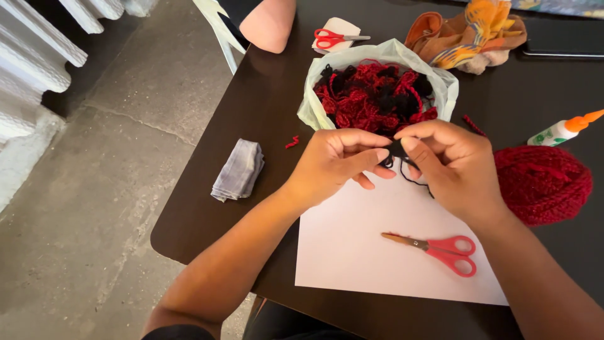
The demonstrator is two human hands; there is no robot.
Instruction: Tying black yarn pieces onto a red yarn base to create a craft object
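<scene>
Both hands pinch black yarn piece point(395, 151): left hand point(333, 165) at 9 o'clock, right hand point(453, 165) at 3. Keep tension even, work over white paper point(352, 252), clear of yarn bag point(377, 94) at 12.

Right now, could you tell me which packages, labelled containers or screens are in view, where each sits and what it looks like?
Plastic bag: white, translucent, open-topped, behind both hands, full of red and black yarn pieces.
Glue bottle: lying at the table's right edge, white body with a greenish label, orange nozzle.
Dark flat device: far right corner, black and rectangular; I cannot tell whether it is a screen.
</scene>
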